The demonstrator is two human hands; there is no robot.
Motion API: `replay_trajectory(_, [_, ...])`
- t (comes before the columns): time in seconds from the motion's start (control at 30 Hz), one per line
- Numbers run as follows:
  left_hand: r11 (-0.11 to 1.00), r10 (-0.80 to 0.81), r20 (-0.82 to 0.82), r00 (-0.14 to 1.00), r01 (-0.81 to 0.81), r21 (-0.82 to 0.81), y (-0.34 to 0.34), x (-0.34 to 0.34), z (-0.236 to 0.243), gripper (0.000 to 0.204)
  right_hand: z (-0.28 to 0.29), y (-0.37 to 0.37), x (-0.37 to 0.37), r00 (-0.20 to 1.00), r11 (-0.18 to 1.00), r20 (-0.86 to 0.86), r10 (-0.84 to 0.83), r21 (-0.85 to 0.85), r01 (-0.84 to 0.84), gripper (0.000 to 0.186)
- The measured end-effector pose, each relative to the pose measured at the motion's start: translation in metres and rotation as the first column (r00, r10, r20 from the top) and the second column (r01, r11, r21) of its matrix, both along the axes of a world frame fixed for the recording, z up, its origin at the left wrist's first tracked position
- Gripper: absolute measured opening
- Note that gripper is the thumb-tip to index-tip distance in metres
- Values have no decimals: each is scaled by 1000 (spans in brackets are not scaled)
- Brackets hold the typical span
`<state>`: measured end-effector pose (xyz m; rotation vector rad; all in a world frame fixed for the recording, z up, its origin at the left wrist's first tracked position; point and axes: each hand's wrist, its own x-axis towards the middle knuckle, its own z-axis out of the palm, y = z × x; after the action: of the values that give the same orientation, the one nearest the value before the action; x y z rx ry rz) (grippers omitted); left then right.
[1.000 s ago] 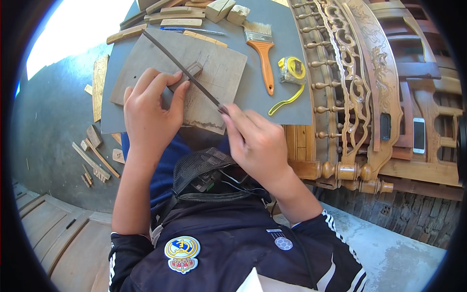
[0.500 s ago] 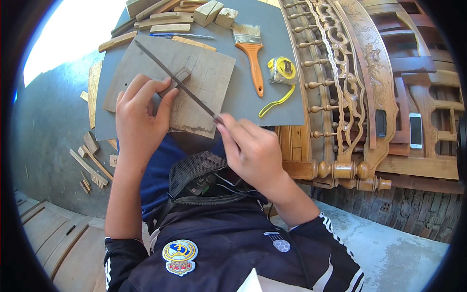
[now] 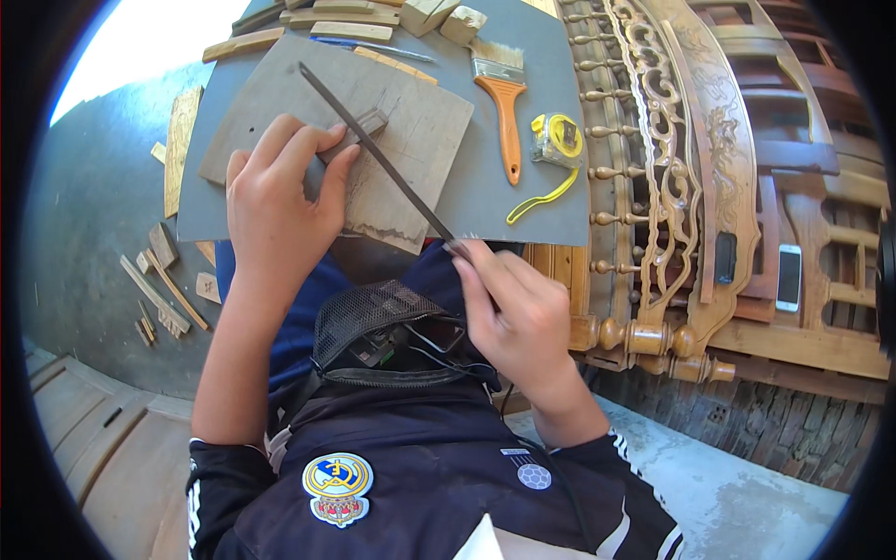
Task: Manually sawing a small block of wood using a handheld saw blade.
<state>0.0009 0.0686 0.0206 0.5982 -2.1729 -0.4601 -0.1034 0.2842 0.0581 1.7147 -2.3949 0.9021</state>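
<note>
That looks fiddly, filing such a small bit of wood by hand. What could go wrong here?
The left hand pins the small wooden piece with fingertips right beside the long file, so a slip might scrape them. The worn board overhangs the grey sheet toward the lap and could shift under pressure.

A bare strip of the grey tabletop [image 3: 551, 201] is lying open between the wooden board [image 3: 392, 177] and the carved wooden frame [image 3: 672, 168], but the orange-handled brush [image 3: 504, 112] and the yellow tape measure [image 3: 558, 140] are sitting in it. Wood offcuts [image 3: 327, 23] are crowding the far edge. The long file [image 3: 373, 149] is slanting across the board, barring a straight pass between the left hand [image 3: 280, 201] and the right hand [image 3: 518, 317].
</note>
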Motion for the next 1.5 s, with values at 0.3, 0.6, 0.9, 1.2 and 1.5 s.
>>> replay_trajectory(0.3, [987, -99, -10, 995, 100, 127, -5, 4, 4, 14, -4, -4, 2, 998, 999, 47, -28, -16, 29, 20])
replay_trajectory(0.6, [988, -50, 3, 999, 49, 145, 0, -1, 4, 14, -9, -62, -13, 998, 999, 59, -16, -46, 19, 18])
replay_trajectory(0.9, [998, -4, 61, 998, 0, 66, 10, -5, 6, 13, -8, -48, -8, 1000, 999, 24, -11, -43, 12, 26])
replay_trajectory(1.2, [998, -14, 4, 1000, 13, 59, 4, -5, 1, 13, -12, 8, 10, 997, 996, 34, -69, -48, 70, 28])
replay_trajectory(1.5, [987, -125, -18, 992, 127, 96, -4, -1, 3, 17, -4, 20, 10, 998, 998, 22, -61, -14, 61, 27])
